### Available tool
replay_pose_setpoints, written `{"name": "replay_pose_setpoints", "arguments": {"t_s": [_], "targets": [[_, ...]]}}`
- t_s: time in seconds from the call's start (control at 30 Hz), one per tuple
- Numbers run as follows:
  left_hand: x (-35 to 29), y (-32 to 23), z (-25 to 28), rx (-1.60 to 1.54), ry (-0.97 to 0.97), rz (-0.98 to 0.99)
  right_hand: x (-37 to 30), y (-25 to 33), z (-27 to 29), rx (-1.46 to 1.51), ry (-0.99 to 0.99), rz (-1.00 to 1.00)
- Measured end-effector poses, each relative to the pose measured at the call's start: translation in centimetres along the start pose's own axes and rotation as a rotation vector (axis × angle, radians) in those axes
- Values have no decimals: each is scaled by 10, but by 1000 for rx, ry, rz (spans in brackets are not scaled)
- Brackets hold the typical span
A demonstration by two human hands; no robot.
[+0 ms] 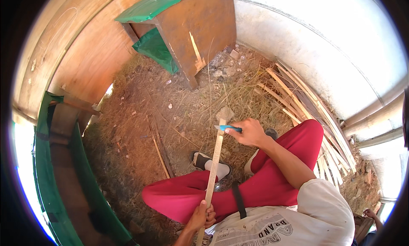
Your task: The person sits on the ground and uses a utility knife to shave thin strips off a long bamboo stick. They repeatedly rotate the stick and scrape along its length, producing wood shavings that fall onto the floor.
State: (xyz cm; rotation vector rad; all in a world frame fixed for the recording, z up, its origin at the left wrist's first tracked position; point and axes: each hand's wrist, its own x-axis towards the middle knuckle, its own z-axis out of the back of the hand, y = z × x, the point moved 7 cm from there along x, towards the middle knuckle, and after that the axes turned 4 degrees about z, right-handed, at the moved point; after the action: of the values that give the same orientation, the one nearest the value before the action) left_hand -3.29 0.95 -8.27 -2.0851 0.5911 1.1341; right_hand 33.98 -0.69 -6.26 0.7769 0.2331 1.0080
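A long, pale split-bamboo strip (214,163) slants up from my lap, between my knees, toward the ground ahead. Its lower part is in the closed fingers of my left hand (203,216), close to my waist. Farther up, my right hand (250,132) grips a blue-handled utility knife (231,129). The knife's short blade lies across the strip near its far end and appears to touch it. That far end is beside a grey stone (225,114). My legs are in red trousers (272,178), folded on either side of the strip.
Several split bamboo strips (313,103) lie heaped at the right by a white wall (324,37). A brown wooden cabinet (204,28) with a green top stands ahead. Green-edged shelving (44,161) curves along the left. Thin sticks (158,150) lie on dry grass. Another person's hand (370,213) shows at lower right.
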Motion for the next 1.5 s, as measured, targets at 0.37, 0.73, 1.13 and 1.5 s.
{"name": "replay_pose_setpoints", "arguments": {"t_s": [0.37,0.73,1.13,1.5], "targets": [[9,1,-3,165,-50,-102,-3,-12,-9,-24,45,8],[-20,10,2,184,-161,-143,18,-82,23,-136,-107,-376],[23,-1,30,613,-475,-419,-9,-14,-4,51,-73,-14],[-6,-33,-18,1029,-841,-346,-9,-10,-7,-35,-47,-41]]}}
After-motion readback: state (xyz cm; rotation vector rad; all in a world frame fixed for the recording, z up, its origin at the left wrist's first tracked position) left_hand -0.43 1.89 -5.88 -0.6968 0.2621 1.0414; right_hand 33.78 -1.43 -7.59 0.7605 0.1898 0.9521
